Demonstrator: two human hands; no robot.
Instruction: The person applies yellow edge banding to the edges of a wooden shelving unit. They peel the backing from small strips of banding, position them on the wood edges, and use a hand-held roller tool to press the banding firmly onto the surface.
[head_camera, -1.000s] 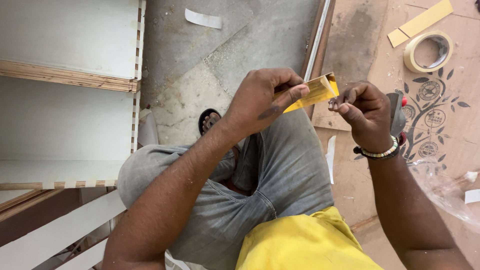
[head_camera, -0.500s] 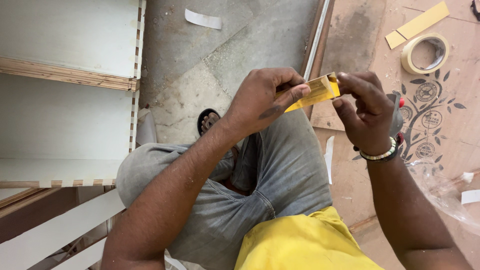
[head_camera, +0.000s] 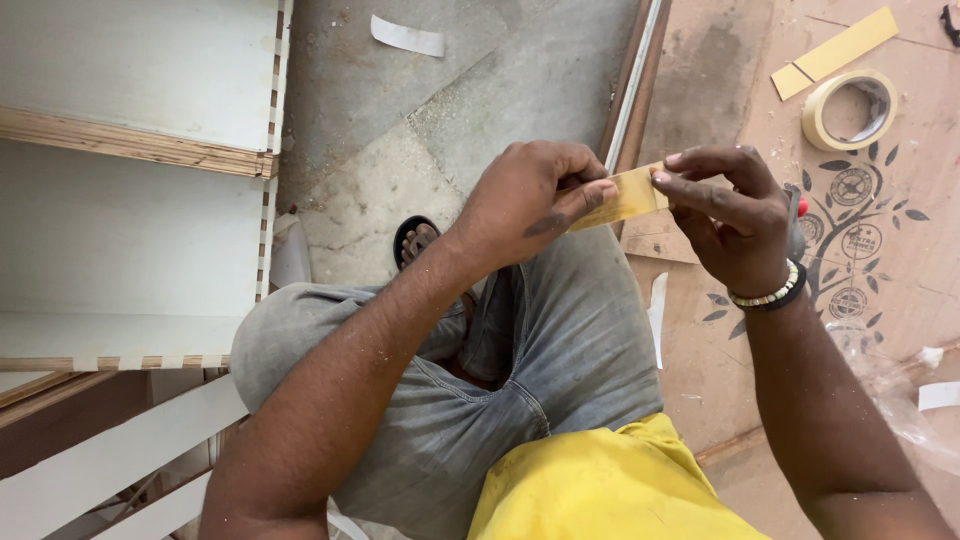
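Yellow tape strip (head_camera: 628, 197) pinched at both ends, left hand (head_camera: 525, 200) and right hand (head_camera: 735, 220) grip; ends hidden

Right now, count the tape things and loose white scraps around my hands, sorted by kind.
Tape roll: 1
Yellowish tape strip in both hands: 1
Yellowish tape strip lying flat beside the roll: 1
White scraps on the floor: 3
Total: 6
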